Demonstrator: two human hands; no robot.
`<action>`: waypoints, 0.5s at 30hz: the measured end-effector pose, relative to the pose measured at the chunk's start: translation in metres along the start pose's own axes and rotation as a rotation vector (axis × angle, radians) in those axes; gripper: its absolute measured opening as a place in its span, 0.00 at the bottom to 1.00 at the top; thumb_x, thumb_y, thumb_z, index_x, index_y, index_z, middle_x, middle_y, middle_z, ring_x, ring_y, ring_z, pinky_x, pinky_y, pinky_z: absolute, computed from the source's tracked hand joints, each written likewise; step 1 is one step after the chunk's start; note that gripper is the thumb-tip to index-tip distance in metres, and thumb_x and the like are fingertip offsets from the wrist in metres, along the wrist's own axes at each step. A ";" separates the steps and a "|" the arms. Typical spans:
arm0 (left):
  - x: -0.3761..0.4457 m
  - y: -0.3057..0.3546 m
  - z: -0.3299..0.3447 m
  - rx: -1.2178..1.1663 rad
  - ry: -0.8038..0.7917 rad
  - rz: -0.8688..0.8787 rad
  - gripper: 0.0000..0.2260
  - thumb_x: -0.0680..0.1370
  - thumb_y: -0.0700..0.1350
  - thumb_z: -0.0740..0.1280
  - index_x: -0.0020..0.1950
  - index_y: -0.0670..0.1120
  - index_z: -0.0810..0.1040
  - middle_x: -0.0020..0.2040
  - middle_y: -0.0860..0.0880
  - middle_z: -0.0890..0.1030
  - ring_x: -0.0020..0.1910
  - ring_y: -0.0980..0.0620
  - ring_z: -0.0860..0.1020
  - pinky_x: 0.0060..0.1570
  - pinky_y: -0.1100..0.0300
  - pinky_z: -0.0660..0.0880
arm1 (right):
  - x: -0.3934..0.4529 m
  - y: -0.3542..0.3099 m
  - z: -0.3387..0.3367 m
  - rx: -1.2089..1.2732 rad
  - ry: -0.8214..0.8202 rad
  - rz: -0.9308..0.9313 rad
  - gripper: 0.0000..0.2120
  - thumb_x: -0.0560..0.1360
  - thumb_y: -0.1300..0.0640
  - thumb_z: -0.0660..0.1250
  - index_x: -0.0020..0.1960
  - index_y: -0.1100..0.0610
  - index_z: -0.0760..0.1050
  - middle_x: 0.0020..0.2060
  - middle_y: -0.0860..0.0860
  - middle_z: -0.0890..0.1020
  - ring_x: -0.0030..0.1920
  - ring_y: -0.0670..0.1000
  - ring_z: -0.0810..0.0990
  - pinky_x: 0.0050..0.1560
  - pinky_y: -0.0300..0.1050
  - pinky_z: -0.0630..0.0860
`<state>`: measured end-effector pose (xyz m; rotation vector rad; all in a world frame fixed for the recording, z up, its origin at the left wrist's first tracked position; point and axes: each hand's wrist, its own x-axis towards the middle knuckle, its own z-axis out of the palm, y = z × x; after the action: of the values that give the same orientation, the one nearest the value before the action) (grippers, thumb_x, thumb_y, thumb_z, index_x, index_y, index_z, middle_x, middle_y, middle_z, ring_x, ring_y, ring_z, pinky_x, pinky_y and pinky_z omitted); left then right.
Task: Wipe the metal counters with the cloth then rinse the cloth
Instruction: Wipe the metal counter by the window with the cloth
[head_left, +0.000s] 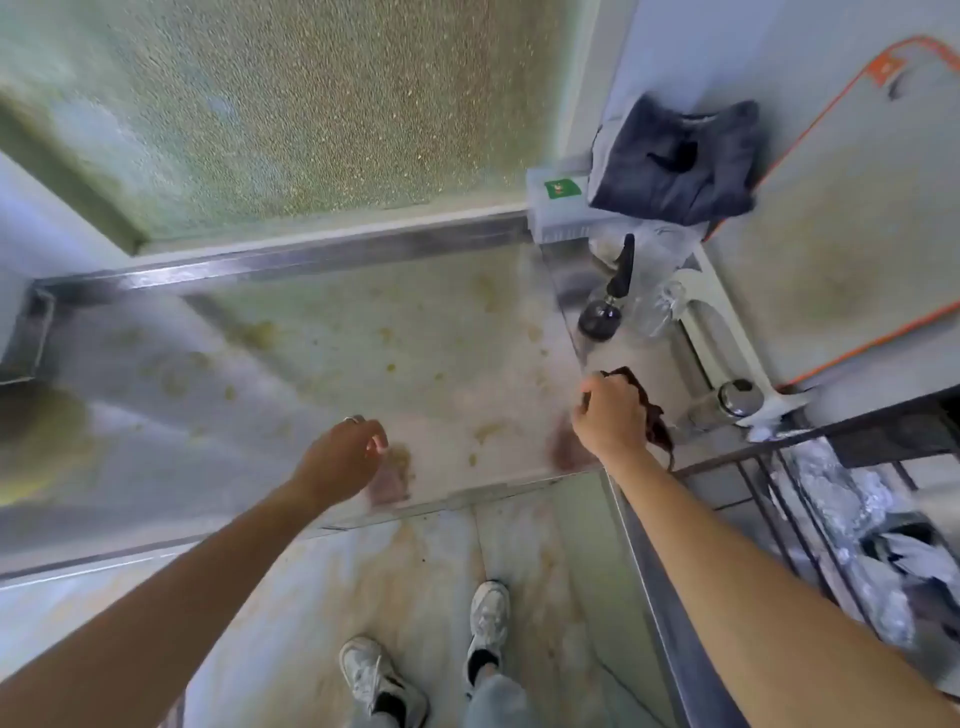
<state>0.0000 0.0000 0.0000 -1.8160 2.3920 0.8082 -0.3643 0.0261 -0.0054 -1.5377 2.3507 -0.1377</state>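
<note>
Steel sheet, dull and smeared with yellowish blotches, forms the metal counter (363, 332), a flat rectangular top with a raised rim along its far edge beneath a pane of pebbled frosted glass (291, 104). Over the near right corner of this surface the right hand (610, 418) is curled into a fist around the cloth (652, 410), a dark reddish-brown rag whose crumpled, limp folds spill out to the right of the knuckles and hang toward the counter's edge. The left hand (345, 449) hovers above the near edge of the same top, fingers loosely bent and holding nothing; a ring shows on one finger. Just beyond the cloth stands a black rounded bulb with a slim black handle (610, 296), beside clear glassware (662, 306) blurred by motion. Farther back lies a folded dark blue fabric (675, 161), soft and creased, next to a pale board with an orange border (857, 218). Below, two white mesh sneakers (431, 654) stand on stained, veined stone floor tiles (332, 571). At right, a dark wire rack (779, 483) holds crinkled plastic wrapping.
</note>
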 end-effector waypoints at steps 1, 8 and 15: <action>0.004 -0.004 0.011 0.011 0.004 -0.028 0.08 0.76 0.39 0.65 0.50 0.50 0.81 0.47 0.49 0.79 0.47 0.46 0.80 0.49 0.51 0.78 | 0.008 0.010 0.008 -0.005 0.049 0.024 0.15 0.76 0.55 0.69 0.60 0.59 0.76 0.58 0.60 0.77 0.59 0.65 0.76 0.56 0.58 0.76; -0.001 -0.035 0.055 0.204 0.091 -0.158 0.09 0.72 0.38 0.63 0.49 0.43 0.80 0.47 0.43 0.79 0.48 0.38 0.78 0.44 0.46 0.79 | 0.024 0.049 0.058 0.053 0.129 0.148 0.25 0.74 0.56 0.71 0.69 0.55 0.70 0.65 0.62 0.74 0.63 0.68 0.73 0.60 0.67 0.74; -0.008 -0.023 0.075 0.169 0.222 -0.170 0.09 0.69 0.40 0.62 0.47 0.41 0.77 0.46 0.41 0.78 0.45 0.37 0.76 0.39 0.47 0.75 | -0.018 0.014 0.100 0.104 0.306 0.179 0.24 0.76 0.56 0.69 0.69 0.58 0.69 0.61 0.62 0.75 0.57 0.66 0.74 0.53 0.63 0.73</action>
<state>0.0020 0.0339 -0.0710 -2.0975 2.3006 0.3948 -0.3374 0.0581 -0.0995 -1.3289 2.6537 -0.4750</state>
